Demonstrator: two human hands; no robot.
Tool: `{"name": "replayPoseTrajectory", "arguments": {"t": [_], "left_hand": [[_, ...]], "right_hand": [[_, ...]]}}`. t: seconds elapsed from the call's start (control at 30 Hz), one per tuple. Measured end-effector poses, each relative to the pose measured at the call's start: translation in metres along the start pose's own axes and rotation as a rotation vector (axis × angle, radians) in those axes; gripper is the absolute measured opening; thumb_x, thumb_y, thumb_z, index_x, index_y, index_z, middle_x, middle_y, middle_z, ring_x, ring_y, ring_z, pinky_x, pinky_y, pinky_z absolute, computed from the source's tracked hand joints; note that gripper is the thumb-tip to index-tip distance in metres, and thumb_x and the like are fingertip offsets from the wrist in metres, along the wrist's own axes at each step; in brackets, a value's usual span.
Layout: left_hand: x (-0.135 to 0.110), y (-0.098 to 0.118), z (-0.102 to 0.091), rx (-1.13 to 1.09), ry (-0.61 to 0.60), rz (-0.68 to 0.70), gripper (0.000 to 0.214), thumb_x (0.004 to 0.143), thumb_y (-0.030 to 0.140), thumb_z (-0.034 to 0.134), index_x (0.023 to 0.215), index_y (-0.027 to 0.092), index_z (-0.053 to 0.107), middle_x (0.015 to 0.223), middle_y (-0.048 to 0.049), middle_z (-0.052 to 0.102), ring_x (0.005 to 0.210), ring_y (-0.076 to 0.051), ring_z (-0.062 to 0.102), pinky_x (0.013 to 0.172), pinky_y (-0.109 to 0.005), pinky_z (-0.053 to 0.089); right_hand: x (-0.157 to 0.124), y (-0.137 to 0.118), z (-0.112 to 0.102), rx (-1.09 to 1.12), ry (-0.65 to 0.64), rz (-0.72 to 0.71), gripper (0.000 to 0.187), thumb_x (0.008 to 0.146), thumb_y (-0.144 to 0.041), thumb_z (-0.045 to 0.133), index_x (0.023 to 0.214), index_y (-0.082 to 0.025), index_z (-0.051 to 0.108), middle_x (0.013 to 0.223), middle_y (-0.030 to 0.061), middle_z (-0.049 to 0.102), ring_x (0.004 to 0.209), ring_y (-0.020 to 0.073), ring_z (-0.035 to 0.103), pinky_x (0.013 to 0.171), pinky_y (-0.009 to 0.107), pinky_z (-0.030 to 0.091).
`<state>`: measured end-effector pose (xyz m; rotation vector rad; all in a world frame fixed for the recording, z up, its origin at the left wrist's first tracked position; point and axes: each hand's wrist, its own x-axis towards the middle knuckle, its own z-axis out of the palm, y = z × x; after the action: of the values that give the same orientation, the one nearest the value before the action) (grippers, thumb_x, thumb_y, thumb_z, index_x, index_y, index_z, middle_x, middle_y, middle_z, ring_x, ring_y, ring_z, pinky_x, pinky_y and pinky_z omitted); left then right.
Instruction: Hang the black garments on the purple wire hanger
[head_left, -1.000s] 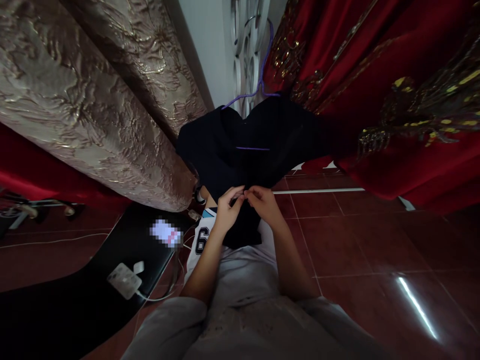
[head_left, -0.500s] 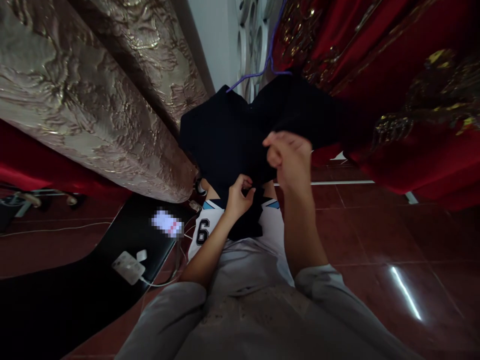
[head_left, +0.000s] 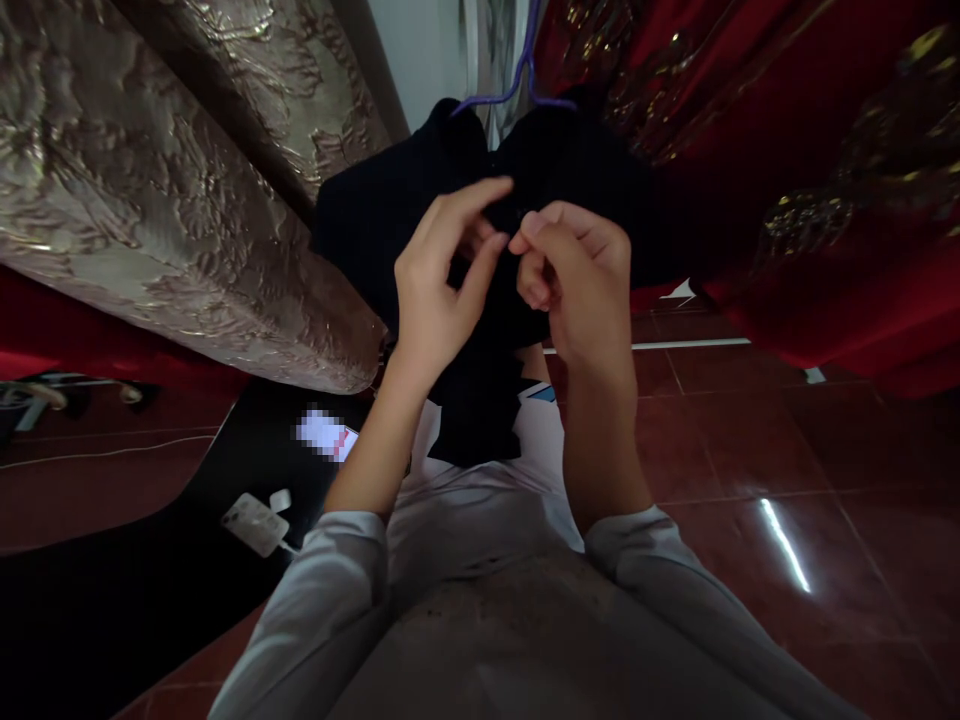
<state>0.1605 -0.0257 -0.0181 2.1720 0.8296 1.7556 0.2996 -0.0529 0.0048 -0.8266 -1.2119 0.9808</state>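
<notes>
A dark navy garment (head_left: 390,215) hangs on a purple hanger (head_left: 517,85) straight ahead of me. My left hand (head_left: 439,290) is raised against its front near the collar, thumb and fingers pinching the cloth. My right hand (head_left: 577,275) is beside it, fingers curled and pinched on the same spot of the garment. The two hands almost touch. The garment's lower part hangs down over my white shorts (head_left: 480,520).
A gold embossed curtain (head_left: 172,200) hangs at the left. Red embroidered fabric (head_left: 787,180) hangs at the right. Below are dark red floor tiles (head_left: 750,440), a black mat (head_left: 150,580) with a white power strip (head_left: 251,523), and a phone (head_left: 326,435).
Both hands have risen from the garment's lower edge to near its collar, the right one first, then the left. The view has tilted, so the hanger sits higher.
</notes>
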Motion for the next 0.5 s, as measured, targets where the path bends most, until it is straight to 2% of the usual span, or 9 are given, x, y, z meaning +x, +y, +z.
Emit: {"name": "replayPoseTrajectory", "arguments": {"t": [0.1, 0.2, 0.23, 0.3, 0.37, 0.4, 0.47, 0.5], "left_hand": [[0.018, 0.006, 0.002, 0.131, -0.037, 0.141, 0.009, 0.101, 0.017, 0.06, 0.095, 0.021, 0.066, 0.085, -0.0025, 0.063, 0.075, -0.014, 0.061, 0.066, -0.027, 0.047], [0.014, 0.012, 0.001, 0.183, -0.04, 0.093, 0.015, 0.104, 0.028, 0.057, 0.093, 0.022, 0.064, 0.085, -0.0023, 0.063, 0.077, -0.016, 0.061, 0.07, -0.029, 0.048], [0.013, 0.013, -0.003, 0.186, -0.018, 0.063, 0.018, 0.105, 0.033, 0.056, 0.094, 0.022, 0.064, 0.087, -0.0022, 0.063, 0.08, -0.016, 0.062, 0.073, -0.029, 0.049], [0.015, 0.008, -0.017, 0.205, 0.106, 0.03, 0.024, 0.106, 0.04, 0.055, 0.096, 0.02, 0.064, 0.09, -0.0022, 0.062, 0.086, -0.016, 0.061, 0.081, -0.03, 0.049], [0.022, -0.013, -0.039, 0.238, 0.289, 0.03, 0.03, 0.106, 0.045, 0.055, 0.098, 0.017, 0.063, 0.094, -0.0023, 0.06, 0.094, -0.015, 0.058, 0.09, -0.03, 0.047], [0.026, -0.032, -0.051, 0.25, 0.378, 0.023, 0.034, 0.106, 0.047, 0.055, 0.098, 0.015, 0.062, 0.095, -0.0023, 0.058, 0.096, -0.014, 0.057, 0.093, -0.03, 0.046], [0.027, -0.08, -0.071, 0.181, 0.524, -0.003, 0.04, 0.104, 0.055, 0.055, 0.098, 0.015, 0.058, 0.096, -0.0013, 0.057, 0.097, -0.013, 0.056, 0.096, -0.03, 0.045], [0.023, -0.106, -0.078, 0.116, 0.536, -0.074, 0.04, 0.104, 0.054, 0.057, 0.091, 0.017, 0.054, 0.089, -0.0002, 0.056, 0.094, -0.012, 0.056, 0.094, -0.03, 0.046]], "right_hand": [[0.003, 0.004, 0.005, -0.052, 0.107, -0.068, 0.029, 0.099, -0.037, 0.062, 0.073, -0.024, 0.056, 0.053, -0.005, 0.038, 0.046, 0.0102, 0.031, 0.047, 0.028, 0.026], [0.001, 0.032, 0.006, -0.16, 0.202, -0.095, 0.033, 0.098, -0.038, 0.062, 0.071, -0.023, 0.05, 0.054, -0.006, 0.037, 0.047, 0.0081, 0.029, 0.047, 0.026, 0.021], [-0.001, 0.045, 0.005, -0.181, 0.19, -0.078, 0.033, 0.097, -0.036, 0.062, 0.07, -0.022, 0.048, 0.053, -0.0064, 0.036, 0.047, 0.0073, 0.029, 0.047, 0.025, 0.019], [-0.007, 0.07, 0.004, -0.205, 0.136, -0.004, 0.034, 0.095, -0.033, 0.063, 0.068, -0.021, 0.046, 0.052, -0.0072, 0.036, 0.046, 0.006, 0.028, 0.046, 0.025, 0.018], [-0.016, 0.087, 0.004, -0.208, 0.094, 0.067, 0.033, 0.094, -0.031, 0.062, 0.066, -0.021, 0.046, 0.051, -0.0074, 0.037, 0.045, 0.0053, 0.028, 0.046, 0.024, 0.019], [-0.021, 0.09, 0.005, -0.2, 0.083, 0.089, 0.033, 0.093, -0.031, 0.062, 0.066, -0.02, 0.047, 0.05, -0.0074, 0.038, 0.045, 0.0053, 0.028, 0.046, 0.024, 0.019], [-0.029, 0.089, 0.009, -0.171, 0.061, 0.108, 0.032, 0.093, -0.032, 0.062, 0.066, -0.02, 0.049, 0.051, -0.0072, 0.04, 0.046, 0.0055, 0.031, 0.047, 0.024, 0.022], [-0.033, 0.086, 0.012, -0.162, 0.045, 0.108, 0.031, 0.092, -0.032, 0.062, 0.067, -0.02, 0.05, 0.051, -0.0069, 0.042, 0.047, 0.0057, 0.033, 0.047, 0.023, 0.024]]}}
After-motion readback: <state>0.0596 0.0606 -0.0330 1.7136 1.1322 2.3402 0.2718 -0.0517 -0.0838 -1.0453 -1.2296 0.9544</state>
